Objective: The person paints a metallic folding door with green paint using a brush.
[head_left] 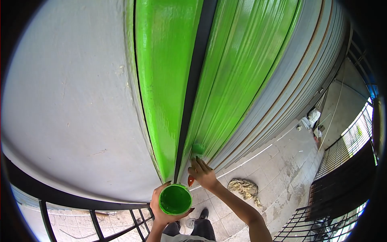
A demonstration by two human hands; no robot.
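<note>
Green paint fills the cup (175, 199) that the left hand (161, 209) holds from below and behind, fingers wrapped round its wall, mouth facing up, just in front of the person's chest. The right hand (202, 174) is closed on a brush (197, 153), gripping the handle low down, whose orange end pokes out under the palm; the green-loaded bristles press against the shutter (238, 80) near its bottom edge.

By the look of it, the cup is light and thin-walled, likely to flex if squeezed, and its rim is smeared with wet paint, so it would be slippery there. A grip round the middle of the wall, kept level, seems safest, since the liquid would slop over at a tilt. The brush is stiff in the handle and soft at the bristles; holding it close to the head gives firmer control on the ribbed metal.

Outward from the hands, the shutter's left ribs and the post (165, 80) beside them are glossy green, parted by a dark channel (197, 80), while the ribs to the right stay grey. A pale wall (72, 101) lies to the left. On the tiled floor (282, 169) a crumpled rag (243, 188) lies near the right forearm, and a dark railing (96, 222) runs at lower left.
</note>
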